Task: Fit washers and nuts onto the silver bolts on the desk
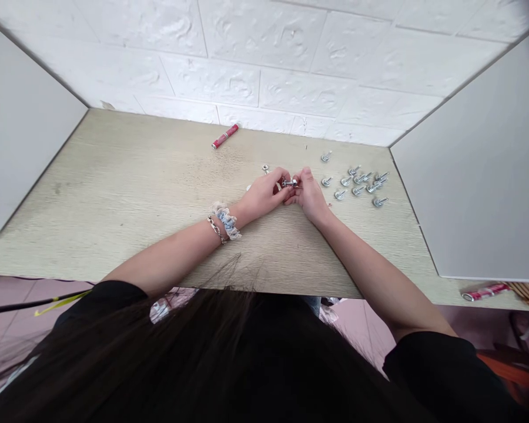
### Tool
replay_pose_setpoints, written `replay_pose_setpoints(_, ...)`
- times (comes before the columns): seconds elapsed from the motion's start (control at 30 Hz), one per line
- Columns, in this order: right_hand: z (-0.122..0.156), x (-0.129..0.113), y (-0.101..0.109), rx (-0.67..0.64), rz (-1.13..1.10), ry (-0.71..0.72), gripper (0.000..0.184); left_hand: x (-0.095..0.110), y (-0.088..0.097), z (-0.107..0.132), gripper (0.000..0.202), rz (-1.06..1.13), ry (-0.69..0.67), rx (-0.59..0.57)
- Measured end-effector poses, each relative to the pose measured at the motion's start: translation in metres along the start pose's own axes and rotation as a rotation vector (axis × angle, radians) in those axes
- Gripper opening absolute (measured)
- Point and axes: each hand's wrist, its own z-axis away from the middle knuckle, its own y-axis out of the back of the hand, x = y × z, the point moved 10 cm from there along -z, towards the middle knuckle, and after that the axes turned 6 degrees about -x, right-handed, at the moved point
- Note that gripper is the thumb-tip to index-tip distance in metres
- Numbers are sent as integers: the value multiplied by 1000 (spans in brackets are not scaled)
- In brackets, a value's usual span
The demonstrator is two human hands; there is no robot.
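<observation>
Both hands meet over the tabletop around a small silver bolt (287, 183) with a nut at its right end. My left hand (264, 194) is closed, thumb and forefinger pinching the bolt's left end. From the other side, my right hand (309, 195) has its fingers curled at the nut end, thumb raised. A few metal pieces (265, 169) lie just behind my left hand, partly covered by it. To the right of my right hand stand several bolts with washers (358, 180), shanks tilted upward; a single one (326, 157) sits farther back.
A red tube (224, 136) lies near the white brick-patterned wall (238, 76). Grey-white panels rise at the left (22, 123) and right (480, 164) of the wooden table (158, 164). Another red tube (485, 292) and brown sticks (526, 294) lie at the right front edge.
</observation>
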Motion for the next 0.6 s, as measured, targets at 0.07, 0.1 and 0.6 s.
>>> replay_pose_setpoints(0.07, -1, 2, 1, 13, 55, -31, 62, 0, -2, 0, 11, 23, -3, -18)
replay_pose_setpoints(0.1, -1, 2, 1, 11, 86, -47, 63, 0, -3, 0, 11, 32, -2, -27)
replay_pose_setpoints(0.6, 3, -6, -8, -52, 144, -16, 37, -4, 1, 0, 10, -67, 44, -2)
